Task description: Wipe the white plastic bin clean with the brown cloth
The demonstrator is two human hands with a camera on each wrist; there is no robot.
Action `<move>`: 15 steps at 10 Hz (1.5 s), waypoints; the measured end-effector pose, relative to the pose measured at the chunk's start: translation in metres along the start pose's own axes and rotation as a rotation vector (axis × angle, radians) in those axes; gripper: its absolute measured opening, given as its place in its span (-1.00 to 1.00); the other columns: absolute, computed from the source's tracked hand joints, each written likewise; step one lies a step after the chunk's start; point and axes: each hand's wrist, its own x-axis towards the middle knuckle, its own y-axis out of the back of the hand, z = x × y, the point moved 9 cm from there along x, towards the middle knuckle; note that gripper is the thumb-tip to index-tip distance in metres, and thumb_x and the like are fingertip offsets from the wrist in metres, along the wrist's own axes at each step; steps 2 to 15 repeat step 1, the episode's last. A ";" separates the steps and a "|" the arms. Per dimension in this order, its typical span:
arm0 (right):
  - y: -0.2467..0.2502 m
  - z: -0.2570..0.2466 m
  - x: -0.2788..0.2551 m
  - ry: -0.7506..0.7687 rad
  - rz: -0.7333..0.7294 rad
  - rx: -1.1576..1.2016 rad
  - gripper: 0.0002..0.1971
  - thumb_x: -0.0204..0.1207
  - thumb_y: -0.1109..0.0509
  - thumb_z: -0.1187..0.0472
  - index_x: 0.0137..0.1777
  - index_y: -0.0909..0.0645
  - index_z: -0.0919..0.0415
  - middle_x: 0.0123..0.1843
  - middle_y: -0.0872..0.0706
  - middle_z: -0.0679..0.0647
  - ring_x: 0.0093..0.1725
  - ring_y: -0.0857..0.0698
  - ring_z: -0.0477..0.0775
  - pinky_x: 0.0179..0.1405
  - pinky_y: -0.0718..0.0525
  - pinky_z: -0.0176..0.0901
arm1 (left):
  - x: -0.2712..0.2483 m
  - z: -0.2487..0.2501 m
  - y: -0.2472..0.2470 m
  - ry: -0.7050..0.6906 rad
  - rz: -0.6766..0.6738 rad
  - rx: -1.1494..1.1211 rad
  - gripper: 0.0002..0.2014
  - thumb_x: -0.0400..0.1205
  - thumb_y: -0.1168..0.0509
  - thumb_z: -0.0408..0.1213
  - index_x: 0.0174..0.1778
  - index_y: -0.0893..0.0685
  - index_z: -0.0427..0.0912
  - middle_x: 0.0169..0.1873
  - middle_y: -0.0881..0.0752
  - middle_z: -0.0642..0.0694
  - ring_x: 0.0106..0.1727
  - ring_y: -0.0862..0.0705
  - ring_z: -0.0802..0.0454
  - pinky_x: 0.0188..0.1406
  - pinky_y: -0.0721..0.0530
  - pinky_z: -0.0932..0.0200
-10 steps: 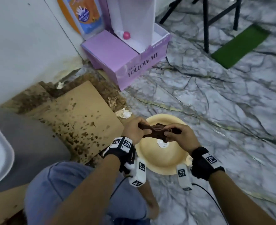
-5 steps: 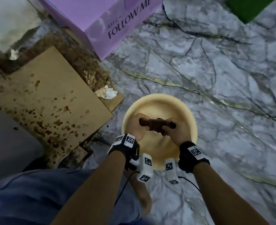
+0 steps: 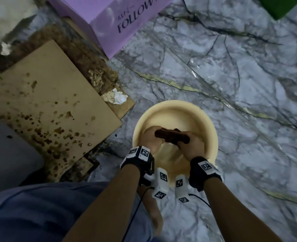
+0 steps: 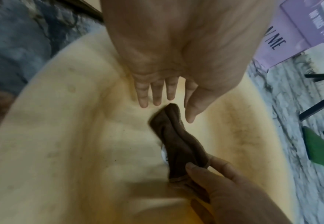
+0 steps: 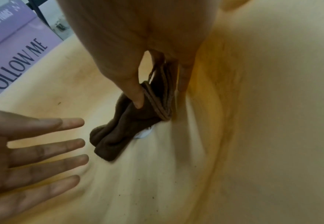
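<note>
One hand alone now grips the brown cloth (image 5: 122, 130): the fingers (image 5: 136, 97) of the right hand (image 5: 138, 30) are clamped on its bunched, hemmed end, thumb on one side and fingertips on the other. The left hand (image 4: 176, 45), which half a second ago was closed round the cloth's other end, has let go; its fingers (image 4: 155, 94) are straight and spread, just beside the free end and not holding it, though from the head view they seem still to touch it. The cloth is rolled into a tight wad low inside the white plastic bin (image 3: 175, 109), over a small white patch (image 5: 143, 134) on the bottom. The bin, cream in this light, stands on the marble floor (image 3: 231, 84) near stained cardboard (image 3: 48, 102) and a purple box (image 3: 118, 18). Judging by this, the two-handed wringing or folding is over and wiping can start; dark specks and a brownish smear (image 4: 239, 128) on the wall remain to be cleaned.
</note>
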 end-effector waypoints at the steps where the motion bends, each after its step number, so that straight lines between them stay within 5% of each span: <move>1: 0.002 0.004 0.000 -0.005 0.051 -0.027 -0.70 0.44 -0.43 0.20 0.16 -0.67 -0.08 0.34 -0.62 0.11 0.25 -0.61 0.18 0.33 -0.57 0.07 | -0.005 -0.005 0.009 0.044 -0.007 -0.089 -0.63 0.69 -0.33 -0.41 0.44 -0.63 -0.16 0.23 -0.63 -0.04 0.38 -0.59 -0.08 0.29 -0.51 0.14; 15: 0.002 0.004 0.000 -0.005 0.051 -0.027 -0.70 0.44 -0.43 0.20 0.16 -0.67 -0.08 0.34 -0.62 0.11 0.25 -0.61 0.18 0.33 -0.57 0.07 | -0.005 -0.005 0.009 0.044 -0.007 -0.089 -0.63 0.69 -0.33 -0.41 0.44 -0.63 -0.16 0.23 -0.63 -0.04 0.38 -0.59 -0.08 0.29 -0.51 0.14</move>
